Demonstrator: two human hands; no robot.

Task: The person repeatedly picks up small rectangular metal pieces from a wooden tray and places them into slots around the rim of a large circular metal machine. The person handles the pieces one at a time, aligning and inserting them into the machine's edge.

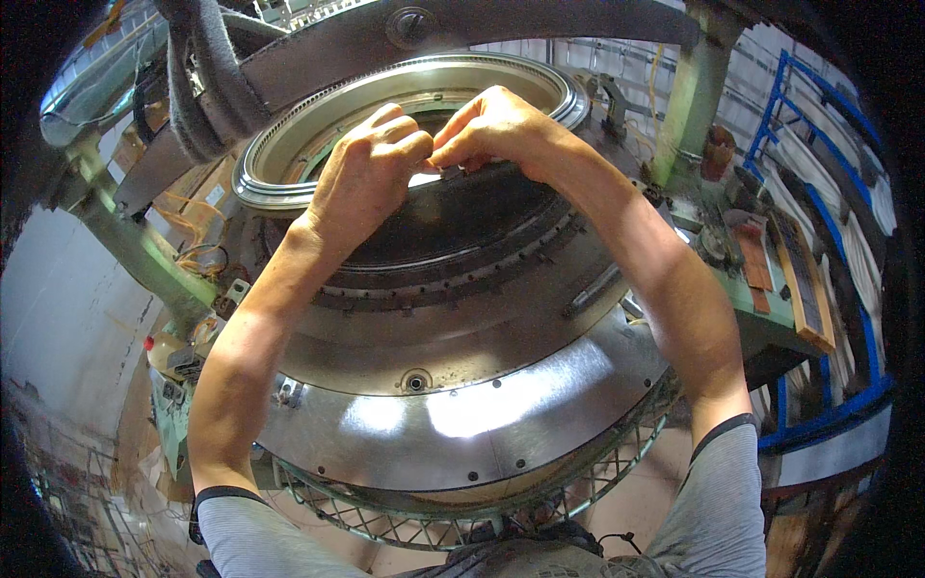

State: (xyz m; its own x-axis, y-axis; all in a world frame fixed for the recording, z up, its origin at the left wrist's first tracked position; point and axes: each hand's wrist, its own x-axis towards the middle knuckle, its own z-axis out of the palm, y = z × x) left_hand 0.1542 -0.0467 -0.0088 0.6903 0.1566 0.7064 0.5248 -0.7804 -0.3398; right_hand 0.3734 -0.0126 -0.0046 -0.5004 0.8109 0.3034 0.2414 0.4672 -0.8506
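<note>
Left hand [371,169]: curled tight, fingertips pinching at the dark cylinder rim [453,207] of the round knitting machine, just inside the shiny ring [289,164].
Right hand [496,125]: knuckles up, fingers pinched beside the left, touching it.
What is pinched: too small to tell.
Doing it well: I'd judge short, steady pulls, wrists braced, both hands close.
Right side: green frame post [689,106], cluttered shelf [771,279].

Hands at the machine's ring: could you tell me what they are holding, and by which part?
Cannot be told: both hands, left and right, pinch with curled fingers at the dark cylinder's top edge, hiding anything between them.
</note>
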